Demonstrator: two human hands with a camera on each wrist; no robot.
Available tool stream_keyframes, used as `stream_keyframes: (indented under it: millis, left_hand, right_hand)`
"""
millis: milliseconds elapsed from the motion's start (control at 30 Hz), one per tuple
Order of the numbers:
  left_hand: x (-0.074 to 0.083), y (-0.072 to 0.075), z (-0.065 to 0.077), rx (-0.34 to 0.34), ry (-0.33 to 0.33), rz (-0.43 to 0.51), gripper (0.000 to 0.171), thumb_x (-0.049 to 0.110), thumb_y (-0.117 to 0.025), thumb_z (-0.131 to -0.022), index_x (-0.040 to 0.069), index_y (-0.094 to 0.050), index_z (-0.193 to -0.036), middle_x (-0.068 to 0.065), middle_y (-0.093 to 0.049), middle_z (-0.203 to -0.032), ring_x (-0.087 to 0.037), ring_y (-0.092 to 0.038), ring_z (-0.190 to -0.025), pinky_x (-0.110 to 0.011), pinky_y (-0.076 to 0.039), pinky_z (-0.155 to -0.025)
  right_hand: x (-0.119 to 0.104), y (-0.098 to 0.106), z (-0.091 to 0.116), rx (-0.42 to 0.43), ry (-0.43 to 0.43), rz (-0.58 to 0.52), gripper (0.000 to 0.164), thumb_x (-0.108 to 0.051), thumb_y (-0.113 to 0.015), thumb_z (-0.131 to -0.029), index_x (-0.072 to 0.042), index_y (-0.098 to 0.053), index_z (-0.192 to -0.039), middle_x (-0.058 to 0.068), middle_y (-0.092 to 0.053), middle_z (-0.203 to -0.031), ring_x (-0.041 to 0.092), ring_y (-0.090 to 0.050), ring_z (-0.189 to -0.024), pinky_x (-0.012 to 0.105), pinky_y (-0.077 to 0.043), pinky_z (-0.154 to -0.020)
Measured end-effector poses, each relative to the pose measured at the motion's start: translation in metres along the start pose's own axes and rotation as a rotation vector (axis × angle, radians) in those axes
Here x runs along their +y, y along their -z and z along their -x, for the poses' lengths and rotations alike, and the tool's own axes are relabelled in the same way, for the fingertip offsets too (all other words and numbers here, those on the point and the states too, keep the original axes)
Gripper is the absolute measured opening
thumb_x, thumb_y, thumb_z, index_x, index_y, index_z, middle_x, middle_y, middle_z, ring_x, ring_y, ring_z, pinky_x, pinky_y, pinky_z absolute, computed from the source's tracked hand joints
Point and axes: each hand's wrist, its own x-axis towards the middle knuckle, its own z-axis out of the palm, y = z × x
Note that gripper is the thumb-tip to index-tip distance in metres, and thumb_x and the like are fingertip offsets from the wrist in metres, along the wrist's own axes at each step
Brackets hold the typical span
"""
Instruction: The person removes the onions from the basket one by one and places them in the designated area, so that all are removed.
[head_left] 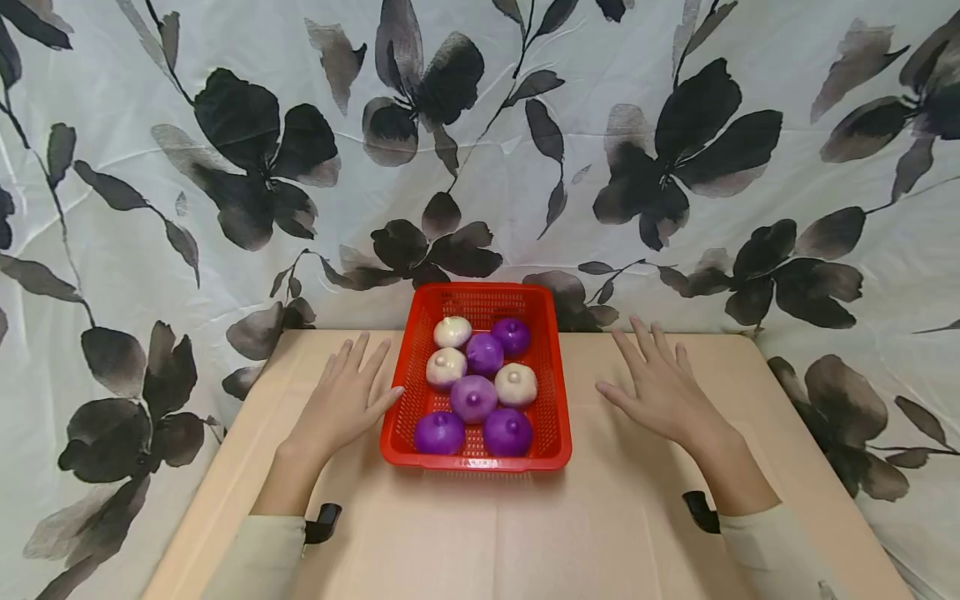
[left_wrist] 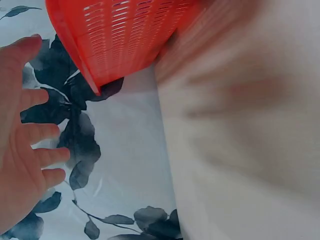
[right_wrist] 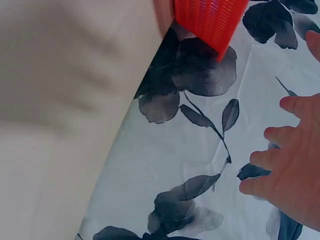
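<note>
A red plastic basket [head_left: 555,417] with slatted walls sits on the table, holding several purple onions [head_left: 474,398] and three whitish onions [head_left: 516,384]. My left hand [head_left: 341,404] hovers to the left of the basket, fingers spread and straight, its thumb tip by the left rim. Whether that thumb touches the rim I cannot tell. On the other side, my right hand [head_left: 663,392] is held apart from the basket with straight, spread fingers and nothing in it. Both wrist views show the basket wall [left_wrist: 125,40] from the side, and the onions are mostly hidden there.
Light wooden table [head_left: 480,542] lies under the basket and both hands. Behind it and down its sides hangs a white cloth [head_left: 540,208] printed with dark flowers. The basket stands close to the table's far edge. A black strap piece [head_left: 322,523] shows at the left wrist.
</note>
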Motion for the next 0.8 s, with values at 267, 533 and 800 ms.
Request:
stream_keyframes:
  millis: [267,533,800]
  left_hand:
    - [-0.006,-0.006,-0.006,0.051,-0.064,0.079,0.078,0.044,-0.065,-0.098,0.006,-0.036,-0.160,-0.027,-0.033,-0.163,-0.049,-0.032,-0.150,-0.064,-0.028,-0.122]
    - [-0.013,-0.015,-0.013,0.055,-0.060,0.203,0.075,0.035,-0.069,-0.098,0.004,-0.039,-0.158,-0.024,-0.039,-0.161,-0.045,-0.037,-0.148,-0.063,-0.032,-0.120]
    - [-0.013,-0.022,-0.016,0.080,-0.021,0.367,0.070,0.029,-0.073,-0.095,0.005,-0.045,-0.155,-0.021,-0.049,-0.155,-0.041,-0.047,-0.143,-0.062,-0.041,-0.114]
  right_hand:
    - [-0.001,0.002,-0.015,0.000,0.056,-0.013,0.090,-0.059,-0.058,-0.097,-0.017,-0.020,-0.166,0.019,-0.010,-0.173,0.051,-0.009,-0.156,0.079,-0.008,-0.118]
    - [-0.005,0.000,-0.028,-0.020,0.124,-0.048,0.087,-0.058,-0.058,-0.098,-0.017,-0.023,-0.166,0.016,-0.013,-0.173,0.046,-0.012,-0.158,0.079,-0.012,-0.117]
    - [-0.013,-0.006,-0.040,-0.051,0.182,-0.103,0.083,-0.053,-0.060,-0.098,-0.018,-0.025,-0.165,0.011,-0.016,-0.173,0.044,-0.014,-0.158,0.077,-0.012,-0.119]
